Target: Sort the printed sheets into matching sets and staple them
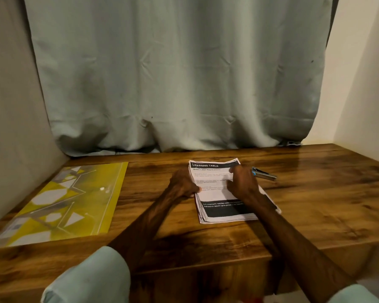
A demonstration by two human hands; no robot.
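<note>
Grip, left hand (183, 185): fingers curled over the left edge of the stack of printed sheets (219, 194), thumb on the top sheet; the hold is closed on the paper. Grip, right hand (242, 184): the hand lies across the right half of the stack with knuckles raised. Whether its fingers pinch a sheet or merely press down cannot be told from this view.

The stack lies flat near the middle of the desk (315, 193), top sheet headed "DRESSING TABLE", edges slightly fanned. A stapler (264, 173) lies just beyond the right hand, beside the stack's far right corner. A yellow patterned folder (70, 202) lies well apart at the left, and a pale curtain (179, 84) hangs behind.

Assessment: sorting appears barely begun, with nothing stapled.

Risks:
- Lifting from one edge may drag several sheets together and mix the sets.
- The fanned pile may slide and lose its order.
- The right forearm could knock the stapler.
</note>
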